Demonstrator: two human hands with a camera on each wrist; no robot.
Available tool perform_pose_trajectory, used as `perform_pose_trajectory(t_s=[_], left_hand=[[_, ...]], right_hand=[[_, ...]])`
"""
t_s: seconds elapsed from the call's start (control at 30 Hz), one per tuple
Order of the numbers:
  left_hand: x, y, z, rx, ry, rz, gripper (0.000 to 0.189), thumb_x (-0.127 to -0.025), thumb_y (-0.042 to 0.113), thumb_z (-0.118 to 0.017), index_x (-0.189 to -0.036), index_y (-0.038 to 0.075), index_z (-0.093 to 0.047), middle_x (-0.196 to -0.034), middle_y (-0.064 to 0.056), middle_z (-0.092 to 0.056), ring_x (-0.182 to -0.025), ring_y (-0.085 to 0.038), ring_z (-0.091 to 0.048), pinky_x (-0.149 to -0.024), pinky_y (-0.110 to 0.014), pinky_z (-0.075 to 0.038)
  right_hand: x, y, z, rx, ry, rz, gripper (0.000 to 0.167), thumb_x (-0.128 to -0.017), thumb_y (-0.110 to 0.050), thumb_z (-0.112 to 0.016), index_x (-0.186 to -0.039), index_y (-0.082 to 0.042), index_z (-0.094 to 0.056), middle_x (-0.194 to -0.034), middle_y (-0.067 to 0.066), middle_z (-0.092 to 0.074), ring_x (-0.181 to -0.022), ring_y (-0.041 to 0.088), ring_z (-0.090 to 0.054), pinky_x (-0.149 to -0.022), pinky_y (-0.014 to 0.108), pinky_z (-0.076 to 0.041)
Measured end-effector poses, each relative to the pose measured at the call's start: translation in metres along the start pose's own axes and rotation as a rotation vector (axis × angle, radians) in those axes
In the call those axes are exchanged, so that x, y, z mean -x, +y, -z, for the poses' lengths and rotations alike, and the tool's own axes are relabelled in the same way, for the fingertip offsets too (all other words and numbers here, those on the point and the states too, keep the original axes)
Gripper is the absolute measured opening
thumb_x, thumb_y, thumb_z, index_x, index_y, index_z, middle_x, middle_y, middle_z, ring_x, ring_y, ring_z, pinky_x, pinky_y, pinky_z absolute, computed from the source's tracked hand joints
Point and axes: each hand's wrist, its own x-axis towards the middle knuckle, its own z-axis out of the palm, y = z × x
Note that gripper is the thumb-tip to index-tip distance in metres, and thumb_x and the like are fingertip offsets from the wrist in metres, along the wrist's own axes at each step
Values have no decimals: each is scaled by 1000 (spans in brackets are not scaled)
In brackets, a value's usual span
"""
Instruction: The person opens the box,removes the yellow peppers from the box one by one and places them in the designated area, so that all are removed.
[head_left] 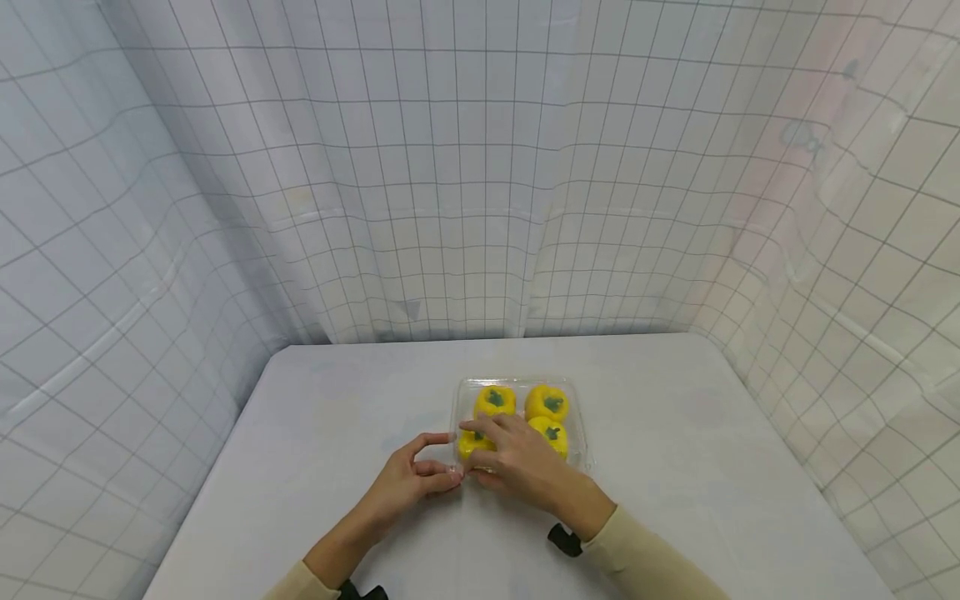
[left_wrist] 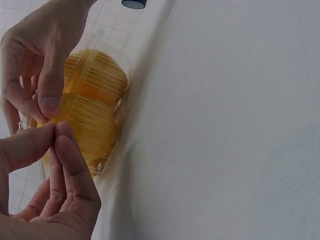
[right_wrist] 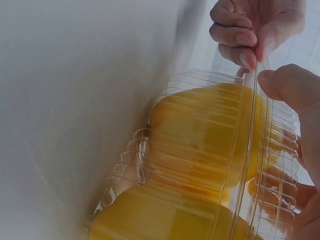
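Observation:
A clear plastic clamshell box (head_left: pixel 579 433) holding several yellow bell peppers (head_left: pixel 547 403) with green stems sits on the white table. My left hand (head_left: pixel 405 483) is at its near left corner, thumb and forefinger pinching the rim tab in the left wrist view. Lying over the lid's near left part, my right hand (head_left: pixel 525 462) grips the lid, its thumb (right_wrist: pixel 285 85) at the rim beside the left fingertips and its other fingers across the top. The right hand covers part of the near left pepper. In the right wrist view, the ribbed side wall (right_wrist: pixel 200 75) and the rim seam show, with lid and base close together.
The white table (head_left: pixel 337 400) stretches around the box on all sides. White grid-patterned curtains (head_left: pixel 480 167) hang behind it and along both sides. A dark strap piece (head_left: pixel 565 540) shows at the right wrist, by the beige sleeve.

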Motion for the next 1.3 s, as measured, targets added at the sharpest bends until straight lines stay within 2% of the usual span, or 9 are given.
perform_pose_trajectory(t_s=[0.33,0.6,0.83,0.9,1.13,1.3], left_hand=[[2,2,-1,2,48,45,76,-101,16,-92,-167,9,-54,-101,-5,-89,-98,-19,-84,-88,-30,-67],[1,3,-1,7,44,53,77,-101,15,-90,-167,8,-53,-96,-1,-87,-96,-17,-83,-87,-29,-67],[1,-2,-1,-42,55,79,77,-100,18,-92,-167,13,-54,-100,-3,-89,-97,-16,-82,-87,-30,-62],[1,-2,-1,-47,53,82,77,-100,20,-92,-166,14,-54,-101,-3,-89,-98,-16,-82,-87,-30,-62],[1,2,-5,-87,9,24,83,-103,17,-87,-172,6,-43,-98,0,-85,-95,-14,-80,-87,-27,-63],[1,6,-5,-124,-9,2,91,-107,22,-84,-180,5,-32,-108,-9,-88,-97,-17,-81,-88,-29,-67]], right_hand=[[0,-4,-3,14,14,-4,18,-93,-31,-102,-103,-30,-87,-150,3,-79,-125,25,-80,-104,39,-69],[1,-4,-2,-6,13,-23,19,-94,-30,-102,-104,-28,-86,-150,4,-79,-125,25,-80,-106,41,-69],[-5,-2,9,-174,93,-106,18,-97,-16,-97,-106,-21,-82,-147,8,-82,-125,25,-83,-104,39,-70],[-5,-2,10,-167,109,-105,20,-95,-16,-98,-104,-21,-81,-147,7,-81,-122,24,-83,-102,37,-70],[2,-3,2,-66,140,-36,24,-89,-25,-105,-102,-25,-84,-147,4,-81,-116,21,-82,-102,37,-69],[5,-2,1,-59,143,-23,25,-89,-26,-106,-103,-25,-85,-146,4,-81,-124,22,-81,-108,37,-68]])
